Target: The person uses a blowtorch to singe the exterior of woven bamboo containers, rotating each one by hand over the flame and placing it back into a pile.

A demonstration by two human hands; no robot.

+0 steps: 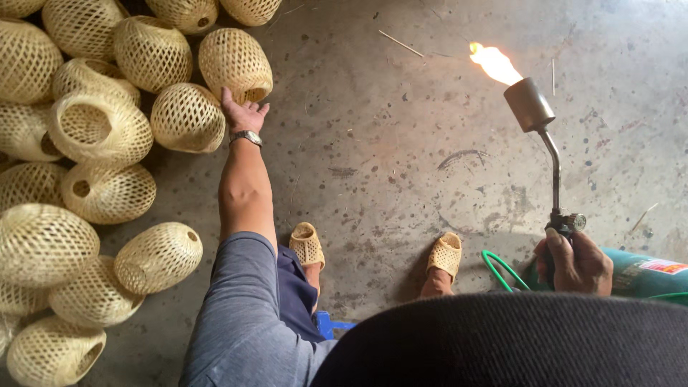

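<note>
Left hand (242, 115) open, touching a woven basket (188, 118) on the concrete floor (373, 179); right hand (573, 261) gripping a lit gas torch (534, 115)

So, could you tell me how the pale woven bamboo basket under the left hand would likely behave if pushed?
The pale woven bamboo basket looks light: its open lattice is mostly air. Its rounded, egg-like shape would probably roll on the concrete floor. The left hand should press gently, since thin strips may flex.

- Left side packed: heap of pale woven bamboo lantern-shaped baskets (93, 165), touching each other, no gaps.
- Bare grey concrete floor (387, 143) open mid-frame.
- Right: lit metal gas torch (545, 143), flame (494, 63) blocks upper passage.
</note>
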